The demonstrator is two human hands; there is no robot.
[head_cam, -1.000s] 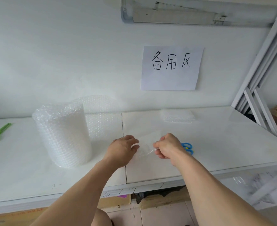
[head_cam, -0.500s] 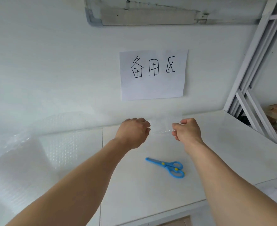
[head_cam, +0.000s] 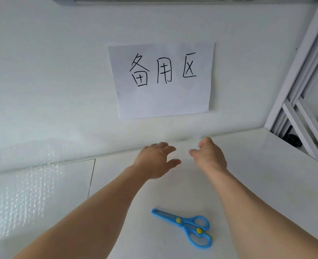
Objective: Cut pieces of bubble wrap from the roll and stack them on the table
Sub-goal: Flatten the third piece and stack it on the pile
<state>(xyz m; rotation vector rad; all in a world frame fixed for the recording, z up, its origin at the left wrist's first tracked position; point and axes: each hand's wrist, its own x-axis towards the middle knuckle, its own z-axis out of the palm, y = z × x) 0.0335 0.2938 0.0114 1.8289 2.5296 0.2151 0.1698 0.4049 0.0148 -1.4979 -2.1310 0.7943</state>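
Both hands are stretched toward the far edge of the white table, close to the wall. The left hand is held with fingers spread and relaxed, nothing gripped in it; its fingertips are placed at the left end of a faint, clear piece of bubble wrap that is seen between the two hands at that far edge. The piece is blurred and nearly colourless, so its outline cannot be traced with certainty. The right hand is held with fingers loosely bent at the piece's right end; whether the piece is pinched by it cannot be told. A pair of blue scissors with yellow rivets is laid closed on the table toward the near edge, between the forearms, well apart from the hands. Bubble wrap sheeting is spread over the table's left part. A paper sign with handwritten characters is fixed to the wall above the hands.
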